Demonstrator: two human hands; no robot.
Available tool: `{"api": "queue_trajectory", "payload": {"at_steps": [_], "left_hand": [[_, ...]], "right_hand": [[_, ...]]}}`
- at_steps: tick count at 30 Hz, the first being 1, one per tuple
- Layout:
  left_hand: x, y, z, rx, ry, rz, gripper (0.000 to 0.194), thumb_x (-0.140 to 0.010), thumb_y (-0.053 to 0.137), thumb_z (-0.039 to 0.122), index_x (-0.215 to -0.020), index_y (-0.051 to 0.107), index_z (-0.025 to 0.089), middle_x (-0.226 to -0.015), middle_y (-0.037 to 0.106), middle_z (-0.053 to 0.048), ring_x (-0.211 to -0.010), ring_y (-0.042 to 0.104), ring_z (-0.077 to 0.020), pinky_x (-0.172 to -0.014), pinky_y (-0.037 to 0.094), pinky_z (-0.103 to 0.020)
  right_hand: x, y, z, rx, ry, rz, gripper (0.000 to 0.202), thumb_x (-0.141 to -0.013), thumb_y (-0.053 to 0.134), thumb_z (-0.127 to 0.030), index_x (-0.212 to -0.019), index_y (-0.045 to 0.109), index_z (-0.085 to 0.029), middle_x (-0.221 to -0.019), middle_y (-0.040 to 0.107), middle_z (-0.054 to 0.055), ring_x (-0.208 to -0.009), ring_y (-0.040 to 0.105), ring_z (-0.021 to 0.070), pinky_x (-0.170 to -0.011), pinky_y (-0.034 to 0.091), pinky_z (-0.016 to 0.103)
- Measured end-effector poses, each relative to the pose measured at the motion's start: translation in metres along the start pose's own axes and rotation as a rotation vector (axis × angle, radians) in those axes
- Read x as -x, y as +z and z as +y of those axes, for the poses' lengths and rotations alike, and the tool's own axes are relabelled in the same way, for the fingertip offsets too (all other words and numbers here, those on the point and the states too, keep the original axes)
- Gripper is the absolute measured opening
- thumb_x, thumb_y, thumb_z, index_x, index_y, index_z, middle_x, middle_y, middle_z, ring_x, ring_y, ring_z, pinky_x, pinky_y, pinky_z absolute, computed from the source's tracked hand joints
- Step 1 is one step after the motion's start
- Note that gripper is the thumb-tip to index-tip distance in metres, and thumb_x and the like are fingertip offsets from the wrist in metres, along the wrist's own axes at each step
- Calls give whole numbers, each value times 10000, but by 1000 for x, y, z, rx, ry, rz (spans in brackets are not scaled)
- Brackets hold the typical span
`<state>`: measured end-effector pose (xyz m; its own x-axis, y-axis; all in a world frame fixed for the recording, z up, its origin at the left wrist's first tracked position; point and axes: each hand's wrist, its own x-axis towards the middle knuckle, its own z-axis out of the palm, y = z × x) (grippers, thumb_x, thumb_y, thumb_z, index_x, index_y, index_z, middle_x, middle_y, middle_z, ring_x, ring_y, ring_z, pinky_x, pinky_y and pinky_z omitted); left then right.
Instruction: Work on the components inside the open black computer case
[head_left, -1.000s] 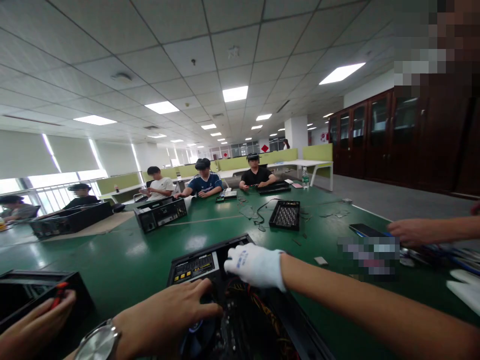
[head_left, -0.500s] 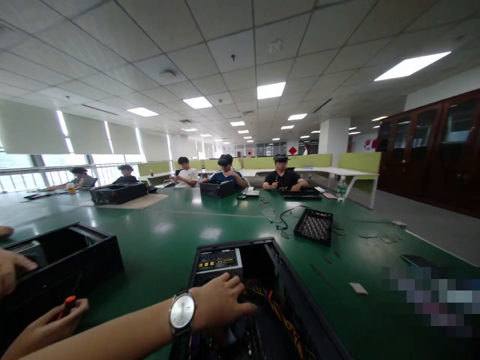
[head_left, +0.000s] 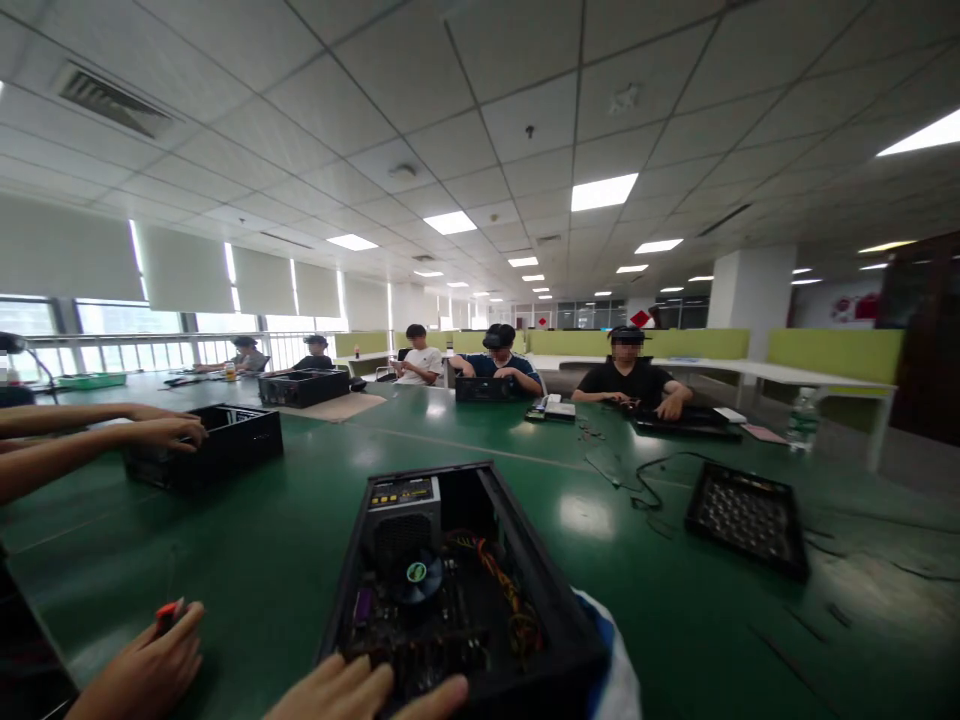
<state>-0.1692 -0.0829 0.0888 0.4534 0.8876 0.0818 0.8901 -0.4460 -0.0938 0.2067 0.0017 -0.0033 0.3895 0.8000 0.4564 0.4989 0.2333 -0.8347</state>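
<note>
Bright, even light falls from the ceiling panels [head_left: 604, 190] and the blinded windows [head_left: 187, 270] on the left. The glossy green table [head_left: 592, 515] shows pale glare patches. Edges bend with wide-angle distortion; distant figures look soft.

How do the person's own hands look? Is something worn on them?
The left hand is bare: no glove or ring; its wrist is out of frame. Beside the computer case, white fabric with a blue edge shows, perhaps the right hand's glove.

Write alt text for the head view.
An open black computer case sits on a green table, the left hand resting on its near edge. A co-worker's hand beside it holds a red-handled tool.
</note>
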Motion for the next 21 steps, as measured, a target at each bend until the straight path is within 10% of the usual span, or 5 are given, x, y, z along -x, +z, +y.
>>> {"api": "queue_trajectory", "payload": {"at_steps": [5, 9, 15, 21], "left_hand": [[-18, -34, -49, -144, -337, 72, 777, -851, 368, 6, -1511, 421, 412, -1334, 649, -81, -1205, 627, -329, -1017, 492, -508], [-14, -47, -82, -348, -534, 74, 688, -806, 511, 9, -1430, 568, 293, -1542, 459, -160, -1441, 376, -423, -1123, 353, -625], [-48, 25, -13, 9, -167, 173, 591, -913, 614, 224, -1429, 510, 491, -1551, 472, -4, -1434, 425, -326, -1147, 392, -547], [-147, 102, 80, 273, 67, 203, 490, -938, 623, 321, -1409, 546, 432, -1494, 540, -37, -1395, 478, -336, -1091, 479, -506]], "right_hand": [[-26, 163, -97, 56, -49, -273, 586, -999, 143, -325, -1149, 675, -129, -1212, 693, 199, -1242, 600, 291, -1088, 442, 445], [-22, 211, -132, 133, -141, -502, 490, -1037, 236, -362, -1039, 695, -193, -1081, 734, 132, -1060, 689, 265, -948, 522, 407], [-12, 126, -62, 330, -373, -673, 311, -984, 457, -388, -1082, 714, -243, -1062, 727, 85, -1007, 685, 270, -906, 528, 427], [-49, -5, 20, 493, -292, -632, 409, -1001, 409, -308, -1301, 665, -200, -1322, 665, 141, -1255, 602, 306, -1062, 471, 470]]}}
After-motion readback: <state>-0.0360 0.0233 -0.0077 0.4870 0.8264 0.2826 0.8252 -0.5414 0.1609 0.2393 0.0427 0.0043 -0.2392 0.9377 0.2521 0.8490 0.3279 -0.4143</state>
